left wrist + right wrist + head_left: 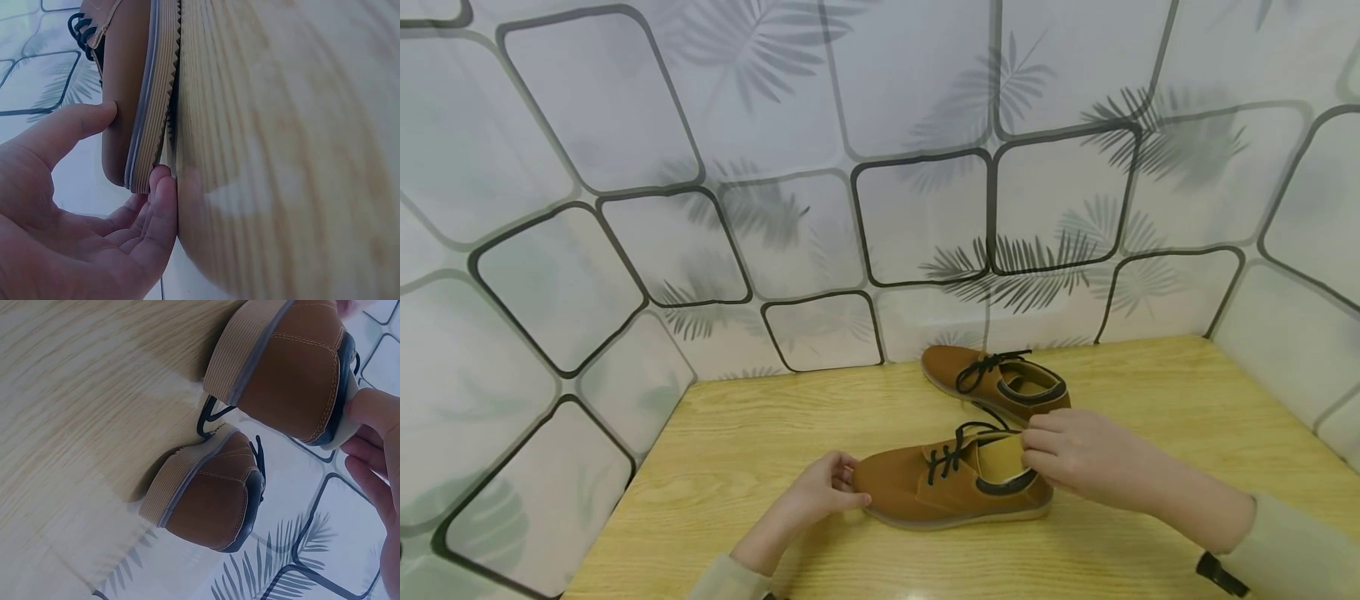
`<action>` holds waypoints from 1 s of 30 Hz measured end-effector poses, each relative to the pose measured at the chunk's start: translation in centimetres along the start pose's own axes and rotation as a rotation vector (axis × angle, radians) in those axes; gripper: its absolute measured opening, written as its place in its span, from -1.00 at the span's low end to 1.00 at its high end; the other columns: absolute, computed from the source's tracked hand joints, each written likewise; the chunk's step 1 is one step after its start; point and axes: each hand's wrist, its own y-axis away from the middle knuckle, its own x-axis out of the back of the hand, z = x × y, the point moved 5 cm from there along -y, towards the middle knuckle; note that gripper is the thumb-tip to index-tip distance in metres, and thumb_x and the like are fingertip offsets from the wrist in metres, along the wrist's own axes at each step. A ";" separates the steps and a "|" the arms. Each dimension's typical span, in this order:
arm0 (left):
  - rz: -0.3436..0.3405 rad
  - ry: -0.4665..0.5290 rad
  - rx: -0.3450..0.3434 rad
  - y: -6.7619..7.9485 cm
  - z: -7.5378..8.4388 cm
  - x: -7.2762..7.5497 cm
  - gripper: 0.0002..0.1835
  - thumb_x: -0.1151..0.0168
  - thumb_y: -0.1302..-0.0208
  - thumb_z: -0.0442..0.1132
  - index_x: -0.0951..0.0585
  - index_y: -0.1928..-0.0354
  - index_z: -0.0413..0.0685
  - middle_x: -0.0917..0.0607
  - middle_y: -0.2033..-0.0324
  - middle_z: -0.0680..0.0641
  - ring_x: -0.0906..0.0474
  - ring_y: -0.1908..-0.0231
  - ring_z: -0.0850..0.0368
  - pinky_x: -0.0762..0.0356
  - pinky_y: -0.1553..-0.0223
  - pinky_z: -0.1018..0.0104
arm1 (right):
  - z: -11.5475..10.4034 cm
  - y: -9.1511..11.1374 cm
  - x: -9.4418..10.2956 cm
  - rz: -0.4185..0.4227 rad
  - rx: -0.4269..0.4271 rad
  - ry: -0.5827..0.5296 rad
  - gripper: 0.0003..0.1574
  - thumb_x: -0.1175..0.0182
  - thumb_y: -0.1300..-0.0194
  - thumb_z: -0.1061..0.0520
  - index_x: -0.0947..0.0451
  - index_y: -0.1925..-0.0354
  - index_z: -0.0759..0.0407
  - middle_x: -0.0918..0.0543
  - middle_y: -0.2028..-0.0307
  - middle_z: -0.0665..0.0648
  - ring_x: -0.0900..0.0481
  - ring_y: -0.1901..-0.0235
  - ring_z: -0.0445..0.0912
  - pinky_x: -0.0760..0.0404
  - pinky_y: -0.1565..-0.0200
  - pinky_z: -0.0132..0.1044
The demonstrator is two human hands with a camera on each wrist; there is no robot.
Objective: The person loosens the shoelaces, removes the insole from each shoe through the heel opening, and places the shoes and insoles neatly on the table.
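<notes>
A brown lace-up shoe [891, 487] lies sole down on the wooden table, toe to the left. At its toe, my left hand [812, 496] grips it; in the left wrist view the thumb presses the upper and the fingers [164, 206] reach under the sole's front edge. My right hand [1082, 457] is at the heel opening and pinches the end of a tan insole [1002, 458]. That insole slants up out of the shoe, and its pale edge [345, 428] shows above the dark collar in the right wrist view. The front of the insole is hidden inside.
Behind the near shoe stands its matching brown shoe [952, 367], with loose black laces [973, 375] and its heel toward the right. A patterned covering [925, 217] with leaf prints rises at the back and sides of the table [760, 433].
</notes>
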 end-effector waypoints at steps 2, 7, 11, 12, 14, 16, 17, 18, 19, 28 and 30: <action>-0.004 -0.001 0.004 0.0 0.0 0.0 -0.47 -0.50 -0.27 -0.39 -0.49 -0.20 -0.38 -0.66 0.09 -0.19 -0.59 0.16 0.09 -0.57 0.14 0.30 | 0.0 0.0 0.1 -0.001 0.008 0.009 -0.38 0.33 -0.64 0.25 -0.59 0.41 0.01 -0.63 0.38 -0.10 -0.45 0.39 -0.19 -0.47 0.39 -0.40; -0.014 0.002 0.003 -0.1 -0.1 0.0 -0.47 -0.51 -0.27 -0.38 -0.49 -0.20 -0.38 -0.66 0.09 -0.19 -0.59 0.16 0.08 -0.59 0.13 0.31 | 0.0 0.2 0.3 -0.007 0.014 0.035 -0.33 0.36 -0.70 0.27 -0.62 0.38 0.04 -0.68 0.35 -0.08 -0.51 0.37 -0.18 -0.53 0.36 -0.39; -0.018 0.004 -0.001 0.0 0.0 0.0 -0.46 -0.50 -0.27 -0.38 -0.48 -0.21 -0.39 -0.65 0.08 -0.19 -0.59 0.15 0.08 -0.59 0.14 0.33 | 0.1 0.3 0.6 -0.011 0.014 0.050 -0.30 0.37 -0.75 0.26 -0.64 0.36 0.05 -0.69 0.33 -0.07 -0.52 0.35 -0.17 -0.55 0.34 -0.37; -0.019 0.006 0.001 0.0 -0.1 0.0 -0.45 -0.50 -0.27 -0.38 -0.47 -0.21 -0.39 -0.65 0.08 -0.19 -0.58 0.15 0.07 -0.59 0.14 0.33 | 0.1 0.4 0.6 -0.011 0.014 0.049 -0.30 0.37 -0.76 0.26 -0.64 0.36 0.06 -0.69 0.33 -0.06 -0.52 0.35 -0.17 -0.55 0.35 -0.37; -0.020 0.005 0.002 0.0 0.0 0.0 -0.45 -0.50 -0.27 -0.38 -0.47 -0.21 -0.39 -0.64 0.08 -0.19 -0.58 0.15 0.07 -0.58 0.14 0.33 | 0.1 0.4 0.7 -0.009 0.018 0.053 -0.30 0.37 -0.76 0.27 -0.65 0.35 0.06 -0.69 0.33 -0.05 -0.53 0.35 -0.16 -0.55 0.34 -0.37; -0.019 0.004 0.002 0.0 0.0 0.0 -0.45 -0.50 -0.27 -0.38 -0.47 -0.21 -0.38 -0.64 0.08 -0.19 -0.58 0.15 0.07 -0.58 0.14 0.33 | 0.2 0.4 0.8 -0.008 0.018 0.060 -0.30 0.37 -0.76 0.26 -0.65 0.36 0.07 -0.70 0.33 -0.05 -0.54 0.34 -0.16 -0.56 0.34 -0.36; -0.020 0.003 0.003 0.0 0.0 0.0 -0.45 -0.50 -0.27 -0.38 -0.47 -0.21 -0.38 -0.64 0.08 -0.19 -0.58 0.15 0.07 -0.58 0.14 0.33 | 0.2 0.4 0.9 -0.008 0.020 0.067 -0.30 0.37 -0.76 0.27 -0.65 0.36 0.07 -0.70 0.33 -0.05 -0.54 0.35 -0.15 -0.57 0.34 -0.36; -0.020 0.000 0.002 -0.1 -0.1 0.0 -0.45 -0.50 -0.27 -0.38 -0.47 -0.21 -0.39 -0.64 0.08 -0.19 -0.58 0.15 0.07 -0.59 0.14 0.33 | 0.3 0.5 0.9 -0.008 0.021 0.073 -0.29 0.37 -0.76 0.27 -0.65 0.36 0.07 -0.71 0.34 -0.05 -0.55 0.35 -0.15 -0.58 0.34 -0.35; -0.020 0.000 0.002 -0.1 0.0 0.0 -0.45 -0.50 -0.26 -0.39 -0.47 -0.21 -0.39 -0.65 0.08 -0.19 -0.58 0.15 0.07 -0.59 0.13 0.32 | 0.4 0.5 0.9 -0.008 0.020 0.080 -0.29 0.37 -0.75 0.27 -0.65 0.36 0.07 -0.71 0.34 -0.04 -0.56 0.34 -0.15 -0.59 0.33 -0.35; -0.015 -0.001 0.009 -0.2 -0.1 0.2 -0.45 -0.51 -0.26 -0.38 -0.48 -0.21 -0.37 -0.65 0.08 -0.19 -0.57 0.14 0.07 -0.60 0.10 0.23 | 1.1 1.1 1.6 -0.025 0.021 0.118 -0.30 0.41 -0.71 0.25 -0.66 0.31 0.10 -0.71 0.31 -0.02 -0.62 0.29 -0.11 -0.68 0.23 -0.27; -0.018 -0.005 0.009 -0.2 -0.1 0.2 -0.45 -0.51 -0.26 -0.38 -0.47 -0.21 -0.37 -0.66 0.08 -0.19 -0.58 0.15 0.07 -0.61 0.09 0.23 | 1.2 1.3 1.8 -0.020 0.022 0.123 -0.31 0.40 -0.71 0.24 -0.67 0.30 0.09 -0.72 0.30 -0.02 -0.63 0.29 -0.10 -0.69 0.22 -0.26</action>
